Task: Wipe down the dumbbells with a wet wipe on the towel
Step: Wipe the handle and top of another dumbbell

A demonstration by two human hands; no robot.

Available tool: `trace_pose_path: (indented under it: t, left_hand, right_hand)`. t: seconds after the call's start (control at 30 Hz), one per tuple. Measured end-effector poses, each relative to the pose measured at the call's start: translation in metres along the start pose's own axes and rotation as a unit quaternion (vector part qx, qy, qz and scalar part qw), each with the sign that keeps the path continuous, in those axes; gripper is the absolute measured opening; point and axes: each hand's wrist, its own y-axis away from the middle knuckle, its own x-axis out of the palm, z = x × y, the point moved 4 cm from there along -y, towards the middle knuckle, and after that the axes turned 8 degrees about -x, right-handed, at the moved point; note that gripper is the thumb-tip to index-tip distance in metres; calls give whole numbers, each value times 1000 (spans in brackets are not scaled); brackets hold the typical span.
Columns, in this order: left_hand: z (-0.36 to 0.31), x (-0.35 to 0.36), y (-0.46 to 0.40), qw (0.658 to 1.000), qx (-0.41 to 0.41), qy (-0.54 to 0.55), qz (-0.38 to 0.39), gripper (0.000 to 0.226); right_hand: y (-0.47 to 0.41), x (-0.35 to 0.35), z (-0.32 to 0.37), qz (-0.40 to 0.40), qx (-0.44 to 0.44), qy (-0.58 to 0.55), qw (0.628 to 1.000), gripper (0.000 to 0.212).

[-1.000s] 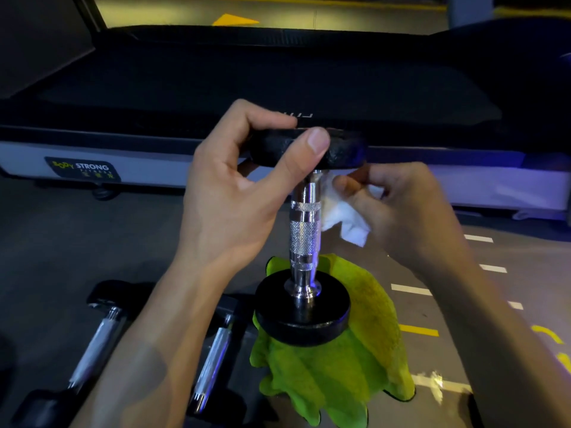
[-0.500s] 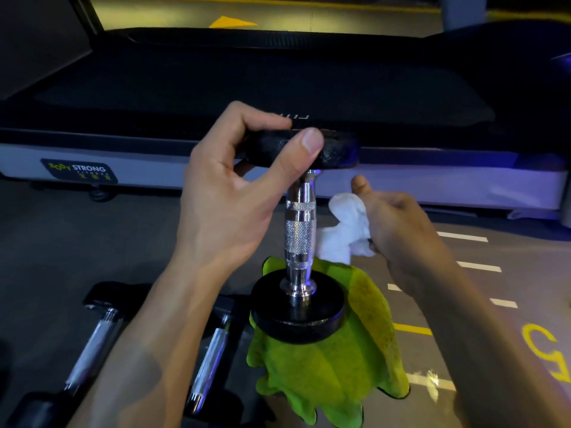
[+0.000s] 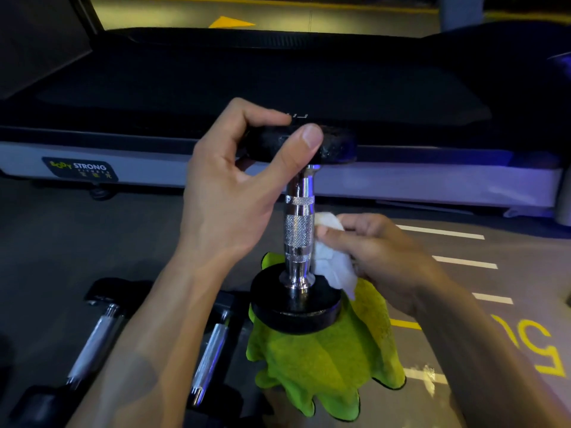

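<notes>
A dumbbell with black round heads and a knurled chrome handle stands upright, its lower head resting on a bright green towel on the floor. My left hand grips the upper black head from the left, thumb across its front. My right hand holds a crumpled white wet wipe pressed against the right side of the lower part of the chrome handle, just above the bottom head.
Two more dumbbells with chrome handles lie on the dark floor at the lower left, partly behind my left forearm. A treadmill runs across the back. White and yellow floor markings lie to the right.
My right hand has moved the wipe down the handle, from just under the upper head to the lower part near the bottom head. The left hand and dumbbell have stayed in place.
</notes>
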Motion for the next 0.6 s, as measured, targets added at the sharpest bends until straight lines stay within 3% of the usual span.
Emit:
trace_pose_path:
  t: [0.13, 0.23, 0.4, 0.6]
  left_hand:
    - [-1, 0, 1, 1000, 3, 1, 3, 27]
    - [-1, 0, 1, 1000, 1, -3, 5, 26]
    - [0, -1, -1, 1000, -3, -7, 5, 28]
    - [1, -2, -4, 1000, -7, -13, -3, 25]
  right_hand:
    - [3, -10, 16, -135, -64, 100, 984, 63]
    - [10, -15, 34, -179, -82, 136, 971, 50]
    - [15, -7, 40, -189, -38, -29, 981, 48]
    - [34, 29, 47, -168, -132, -194, 957, 35]
